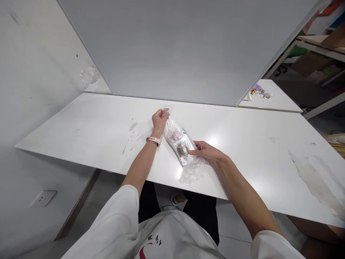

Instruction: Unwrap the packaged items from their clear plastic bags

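Observation:
A clear plastic package [180,142] slants across the white table, its crinkled film catching the light. Through the film I see something pinkish and something brownish on a pale, silvery backing; their kind I cannot make out. My left hand [160,120], with a pale band on the wrist, pinches the film at the package's far end. On the near right side, my right hand [206,150] grips the package's edge, thumb on top and fingers partly hidden behind. Loose crumpled film [192,172] spreads below the package towards the table's near edge.
The white table [250,144] has grey smudges on its left and right. A grey upright panel [172,50] rises along its back edge. Beyond, on the right, small colourful packaged items [260,91] lie on another white surface. Crumpled clear plastic [90,76] sits at the back left.

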A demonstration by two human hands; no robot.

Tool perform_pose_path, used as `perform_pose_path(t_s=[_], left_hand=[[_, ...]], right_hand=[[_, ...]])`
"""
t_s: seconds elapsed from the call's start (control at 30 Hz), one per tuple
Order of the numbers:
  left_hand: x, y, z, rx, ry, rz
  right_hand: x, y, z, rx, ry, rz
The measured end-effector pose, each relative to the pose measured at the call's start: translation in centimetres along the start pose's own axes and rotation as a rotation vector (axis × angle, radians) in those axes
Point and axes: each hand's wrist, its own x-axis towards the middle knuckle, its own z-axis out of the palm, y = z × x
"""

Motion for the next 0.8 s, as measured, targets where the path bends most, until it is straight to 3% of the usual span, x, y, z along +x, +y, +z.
perform_pose_path(t_s=[0.1, 0.23, 0.3, 0.37, 0.43, 0.57, 0.73, 0.8], left_hand=[[-1.1, -0.2, -1.1, 0.309, 0.004, 0.015], [-2.9, 1.5, -1.6, 0.746, 0.172, 0.083], [-3.6, 3.0, -1.0, 0.832, 0.175, 0.108], [-4.6, 4.5, -0.2, 0.905, 0.098, 0.096], [-5.6, 5.5, 0.7, 0.989, -0.051, 0.065], [-7.4, 5.4, 1.8, 1.097, -0.436, 0.032], [-7.9, 3.7, 2.3, 0.962, -0.543, 0.145], [-8.0, 3.5, 2.4, 0.893, -0.568, 0.150]], right_hand=[[-0.2, -0.2, -0.3, -0.130, 0.109, 0.013], [-0.3, -0.2, -0.1, -0.429, 0.588, -0.040], [0.0, -0.1, 0.3, -0.611, 0.737, -0.119], [0.3, 0.1, 0.8, -0.768, 0.759, -0.206], [0.6, 0.3, 1.2, -0.873, 0.756, -0.237], [0.6, 0.3, 0.6, -0.839, 0.772, -0.104], [-0.2, 0.2, -0.5, -0.555, 0.550, 0.021], [-0.2, 0.3, -0.7, -0.500, 0.609, 0.034]])
